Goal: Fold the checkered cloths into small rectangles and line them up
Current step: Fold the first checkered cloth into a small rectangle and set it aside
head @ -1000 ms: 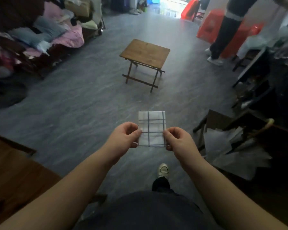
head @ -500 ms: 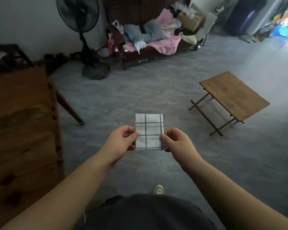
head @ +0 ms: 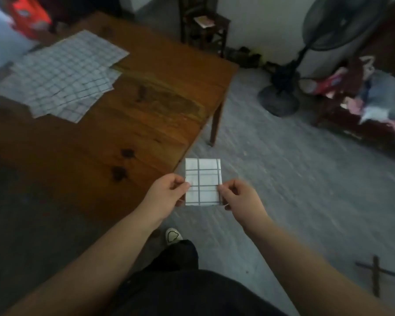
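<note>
A white cloth with grey check lines, folded into a small rectangle (head: 203, 181), is held up in the air in front of me, just off the table's near right corner. My left hand (head: 167, 195) pinches its left edge and my right hand (head: 240, 198) pinches its right edge. Several unfolded checkered cloths (head: 62, 76) lie spread and overlapping on the far left part of the brown wooden table (head: 146, 115).
A standing fan (head: 283, 87) is on the grey floor at the right, beside a low bench piled with clothes (head: 374, 99). A dark wooden chair (head: 205, 26) stands by the wall behind the table. My shoe (head: 172, 234) shows below the cloth.
My view has swung left: the small folding table and the sofa slid out of view and the big wooden table with the spread cloths came in. Both hands still hold the folded cloth.
</note>
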The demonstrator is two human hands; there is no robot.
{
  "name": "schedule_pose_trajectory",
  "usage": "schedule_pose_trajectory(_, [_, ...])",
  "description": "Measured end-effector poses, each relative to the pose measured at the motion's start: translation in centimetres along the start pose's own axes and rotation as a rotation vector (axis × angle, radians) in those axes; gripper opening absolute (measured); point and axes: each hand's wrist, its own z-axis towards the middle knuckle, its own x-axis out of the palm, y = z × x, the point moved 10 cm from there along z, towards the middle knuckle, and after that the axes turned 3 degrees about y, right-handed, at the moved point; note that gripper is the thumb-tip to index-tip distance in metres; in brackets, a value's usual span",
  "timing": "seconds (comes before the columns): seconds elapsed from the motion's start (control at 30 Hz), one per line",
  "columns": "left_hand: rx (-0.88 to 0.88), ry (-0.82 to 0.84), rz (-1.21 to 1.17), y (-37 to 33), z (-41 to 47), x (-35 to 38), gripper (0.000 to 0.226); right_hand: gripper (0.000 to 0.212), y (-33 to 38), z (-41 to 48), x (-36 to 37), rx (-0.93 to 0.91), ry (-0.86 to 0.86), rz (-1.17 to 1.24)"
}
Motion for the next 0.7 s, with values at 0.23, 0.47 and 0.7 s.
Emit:
schedule_pose_trajectory(0.23, [-0.150,-0.288,-0.130,4.9,1.9,-11.6,0.010,0.006,6.3,8.5,13.0,-0.075,0.312,-0.264])
schedule_pose_trajectory(0.47, [-0.291,-0.483,-0.337,10.6,1.4,-17.2,0.006,0.002,8.3,13.1,23.0,-0.154,0.454,-0.491])
schedule_pose_trajectory(0.7, [-0.403,-0.586,-0.461,15.6,1.2,-17.1,0.011,0.006,6.2,15.3,27.8,-0.183,0.578,-0.669])
